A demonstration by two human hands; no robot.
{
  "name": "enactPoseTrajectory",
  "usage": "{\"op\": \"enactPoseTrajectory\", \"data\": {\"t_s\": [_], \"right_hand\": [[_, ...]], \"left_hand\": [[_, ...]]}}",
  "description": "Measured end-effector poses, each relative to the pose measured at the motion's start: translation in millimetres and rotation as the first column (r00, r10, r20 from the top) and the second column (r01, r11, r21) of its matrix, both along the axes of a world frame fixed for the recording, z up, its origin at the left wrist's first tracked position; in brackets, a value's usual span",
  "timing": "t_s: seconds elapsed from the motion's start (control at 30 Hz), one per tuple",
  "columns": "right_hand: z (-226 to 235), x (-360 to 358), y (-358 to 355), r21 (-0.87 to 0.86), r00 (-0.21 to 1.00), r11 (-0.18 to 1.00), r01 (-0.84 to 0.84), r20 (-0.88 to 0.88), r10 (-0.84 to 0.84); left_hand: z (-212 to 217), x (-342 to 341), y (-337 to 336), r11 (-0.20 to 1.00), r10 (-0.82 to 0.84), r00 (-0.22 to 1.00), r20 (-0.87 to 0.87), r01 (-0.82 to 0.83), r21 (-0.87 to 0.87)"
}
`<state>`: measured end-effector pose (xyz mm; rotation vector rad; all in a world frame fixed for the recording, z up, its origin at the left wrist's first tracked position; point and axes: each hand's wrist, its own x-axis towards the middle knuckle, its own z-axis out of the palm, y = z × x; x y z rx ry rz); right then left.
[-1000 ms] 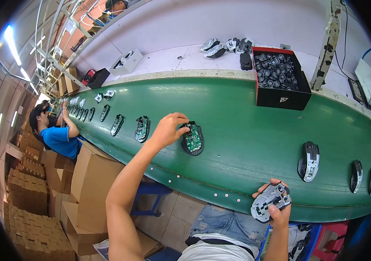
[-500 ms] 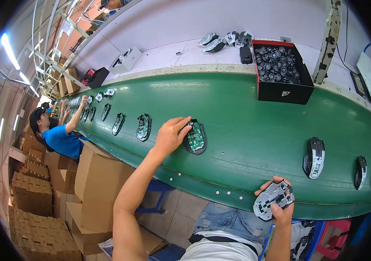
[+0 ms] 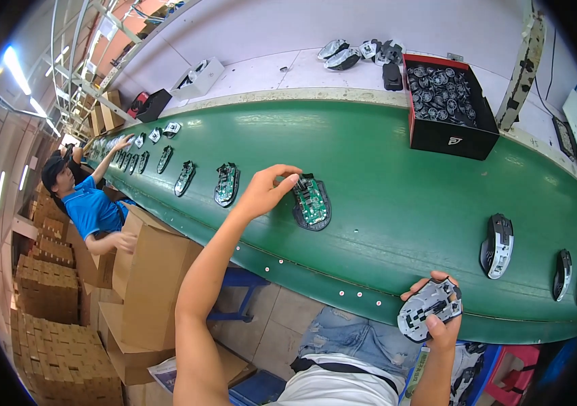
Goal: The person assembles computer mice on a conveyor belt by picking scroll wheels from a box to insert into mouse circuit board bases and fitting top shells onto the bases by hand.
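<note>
My left hand (image 3: 268, 191) reaches over the green belt, thumb and forefinger pinched at the upper left edge of a black computer mouse base (image 3: 321, 222) carrying a green circuit board (image 3: 312, 203). In my right hand (image 3: 445, 328), near the belt's front edge, is a grey mouse top shell (image 3: 418, 312), its hollow underside facing up. The thumb presses inside the shell while the fingers wrap behind it. Left of my left hand another mouse base with a board (image 3: 226, 185) lies on the belt.
More bases and shells line the green belt (image 3: 370, 169) toward a co-worker in blue (image 3: 92, 206). Several assembled-looking mice (image 3: 498, 247) lie right. A black box of scroll wheels (image 3: 451, 139) stands at the back. Cartons (image 3: 156, 271) stand left; a blue bin (image 3: 485, 369) is below right.
My left fingers have drawn back from over the board to the base's upper edge. The right hand still holds the shell. The co-worker has turned, one arm lowered toward the cartons.
</note>
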<state>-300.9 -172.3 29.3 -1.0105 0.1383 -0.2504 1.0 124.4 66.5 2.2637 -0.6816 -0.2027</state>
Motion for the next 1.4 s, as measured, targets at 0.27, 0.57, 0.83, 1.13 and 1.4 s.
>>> {"op": "enactPoseTrajectory", "data": {"t_s": [0.27,0.57,0.83,1.13,1.4], "right_hand": [[-2,-2,1,0.003,1.000,1.000,0.024,-0.007,-0.024],[-2,-2,4,-0.027,0.999,0.999,0.041,-0.034,-0.042],[0,1,2,-0.071,0.999,0.997,0.040,0.000,-0.040],[-1,-1,5,-0.077,0.999,0.997,0.031,-0.017,-0.032],[0,0,6,-0.088,0.999,0.995,0.036,-0.032,-0.038]], "left_hand": [[8,28,-16,0.985,0.057,0.973,-0.223,-0.019,0.169],[1,46,-21,0.973,0.016,0.945,-0.325,0.061,0.224],[21,57,-33,0.889,-0.027,0.932,-0.361,0.188,0.418],[28,58,-29,0.879,-0.057,0.855,-0.516,0.288,0.380],[25,61,-28,0.902,-0.064,0.811,-0.581,0.297,0.315]]}}
